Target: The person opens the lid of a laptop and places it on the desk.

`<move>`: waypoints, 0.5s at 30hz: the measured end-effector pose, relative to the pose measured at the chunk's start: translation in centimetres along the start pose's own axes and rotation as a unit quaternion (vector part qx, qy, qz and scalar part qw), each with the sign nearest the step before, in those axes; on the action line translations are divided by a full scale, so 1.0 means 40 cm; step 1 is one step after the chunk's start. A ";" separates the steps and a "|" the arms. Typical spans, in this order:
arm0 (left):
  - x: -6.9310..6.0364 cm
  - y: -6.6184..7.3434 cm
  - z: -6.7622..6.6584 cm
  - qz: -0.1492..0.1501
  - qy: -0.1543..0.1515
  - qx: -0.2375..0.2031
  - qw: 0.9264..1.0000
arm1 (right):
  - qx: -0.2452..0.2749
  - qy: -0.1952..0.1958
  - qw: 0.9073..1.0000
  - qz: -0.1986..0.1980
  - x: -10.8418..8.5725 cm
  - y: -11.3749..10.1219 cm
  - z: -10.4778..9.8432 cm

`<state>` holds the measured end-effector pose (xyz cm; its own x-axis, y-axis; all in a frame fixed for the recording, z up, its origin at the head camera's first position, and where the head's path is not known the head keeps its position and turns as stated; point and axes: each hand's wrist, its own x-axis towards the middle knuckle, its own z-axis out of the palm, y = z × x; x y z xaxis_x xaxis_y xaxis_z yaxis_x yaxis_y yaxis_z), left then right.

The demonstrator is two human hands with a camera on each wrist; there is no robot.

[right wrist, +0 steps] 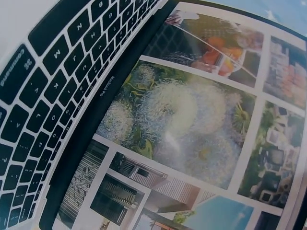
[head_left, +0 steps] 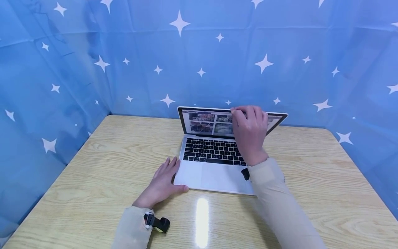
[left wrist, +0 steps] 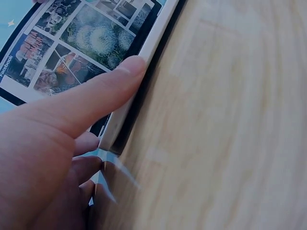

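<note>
A silver laptop (head_left: pixel 189 174) with a black keyboard (head_left: pixel 211 152) stands on the table, its lid (head_left: pixel 202 122) raised and the screen lit with photos. My right hand (head_left: pixel 250 133) grips the lid's top edge with bent fingers, right of the middle. At the base's front left corner rests my left hand (head_left: pixel 163 181): fingers along the left side, thumb against the front edge. In the left wrist view that thumb (left wrist: pixel 112 88) lies across the edge, other fingers partly hidden below it. The right wrist view holds the screen (right wrist: pixel 192 120) and keys, but not the right hand.
The wooden table (head_left: pixel 118 152) extends on both sides of the laptop. A blue curtain (head_left: pixel 140 45) with white stars hangs behind it and at its sides. Each wrist carries a small black device; the left one (head_left: pixel 157 222) is near the front. Light glares off the tabletop.
</note>
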<state>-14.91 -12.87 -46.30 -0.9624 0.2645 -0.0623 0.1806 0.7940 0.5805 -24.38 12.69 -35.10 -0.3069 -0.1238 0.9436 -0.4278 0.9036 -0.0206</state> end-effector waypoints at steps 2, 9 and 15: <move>0.000 0.000 -0.001 -0.002 0.002 0.000 1.000 | -0.001 -0.006 1.000 -0.005 0.002 0.001 0.000; -0.001 -0.005 0.000 0.001 0.005 -0.005 1.000 | -0.012 -0.019 1.000 -0.012 0.007 0.003 0.004; 0.000 -0.006 0.002 0.000 0.003 -0.003 1.000 | -0.033 -0.046 0.998 -0.034 -0.002 0.013 0.005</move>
<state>-14.92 -13.03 -46.52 -0.9636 0.2611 -0.0575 0.1793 0.7906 0.5855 -24.74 13.08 -35.24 -0.3572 -0.2205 0.9076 -0.3947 0.9163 0.0672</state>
